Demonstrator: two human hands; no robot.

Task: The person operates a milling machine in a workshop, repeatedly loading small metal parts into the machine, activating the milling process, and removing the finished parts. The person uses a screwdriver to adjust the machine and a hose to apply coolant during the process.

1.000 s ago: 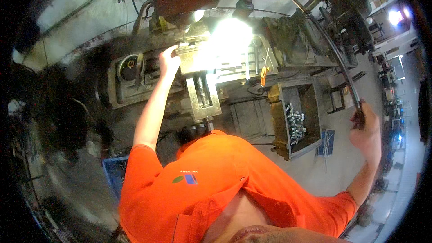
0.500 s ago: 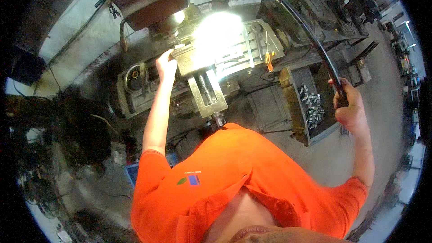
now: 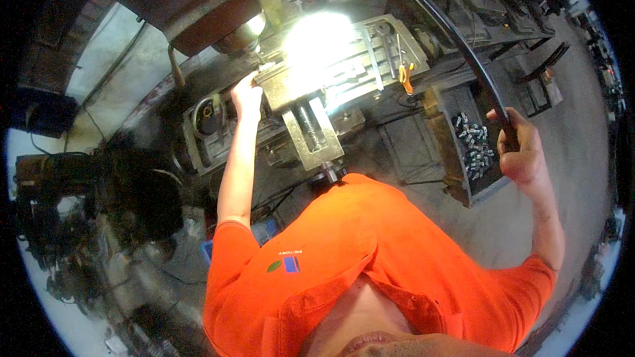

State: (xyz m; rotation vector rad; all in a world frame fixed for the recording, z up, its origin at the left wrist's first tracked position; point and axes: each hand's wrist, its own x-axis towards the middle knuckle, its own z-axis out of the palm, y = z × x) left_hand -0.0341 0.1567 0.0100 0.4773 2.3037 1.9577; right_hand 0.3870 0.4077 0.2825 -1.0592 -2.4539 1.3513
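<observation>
My left hand point(image 3: 247, 98) is at the left end of a metal vise point(image 3: 280, 86) on a machine table, fingers curled and closed. Its fingertips are beside a small bright metal piece point(image 3: 266, 67); whether they pinch anything is too small to make out. The vise's threaded screw point(image 3: 307, 124) runs toward me between two rails. Out to the right, my right hand point(image 3: 524, 152) is wrapped round the lower end of a long black lever point(image 3: 473, 66), which slants down from the top. The machine head point(image 3: 218, 23) hangs just above and left of the vise.
Strong lamp glare point(image 3: 319, 43) hides part of the slotted table. On its right side lie a metal bar point(image 3: 372, 59) and an orange-handled tool point(image 3: 405, 79). An open box point(image 3: 453, 165) below holds several small metal parts point(image 3: 475, 147). A blue crate point(image 3: 264, 231) shows beside my left arm.
The whole view has shifted and turned a little, so the vise, table and box appear farther right. Both hands keep their places, the right one still on the lever.
</observation>
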